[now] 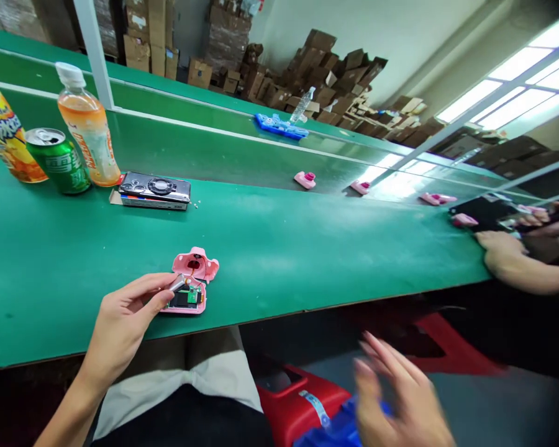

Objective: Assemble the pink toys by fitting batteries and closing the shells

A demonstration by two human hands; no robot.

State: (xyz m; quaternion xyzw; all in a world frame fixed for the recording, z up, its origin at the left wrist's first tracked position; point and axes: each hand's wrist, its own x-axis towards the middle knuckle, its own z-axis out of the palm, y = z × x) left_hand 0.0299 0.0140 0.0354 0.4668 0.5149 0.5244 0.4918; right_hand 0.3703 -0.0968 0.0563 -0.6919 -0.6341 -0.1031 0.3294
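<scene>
Near the table's front edge lies an opened pink casing [196, 264], its two halves side by side, with a green circuit board [194, 294] showing in the nearer half. My left hand [125, 316] pinches a small silver cylindrical part [177, 284] between thumb and fingers, just over the board. Thin wires run between the halves. Off the table at the lower right, my right hand [395, 397] is raised and blurred by motion, fingers stretched out, with nothing visible in it.
Bottles, a green can [58, 162] and a black box [154, 189] stand at the left back. Pink casings [304, 180] lie on the conveyor strip. Another person's arm [517, 261] rests at the right. A red stool [298, 403] is below the table.
</scene>
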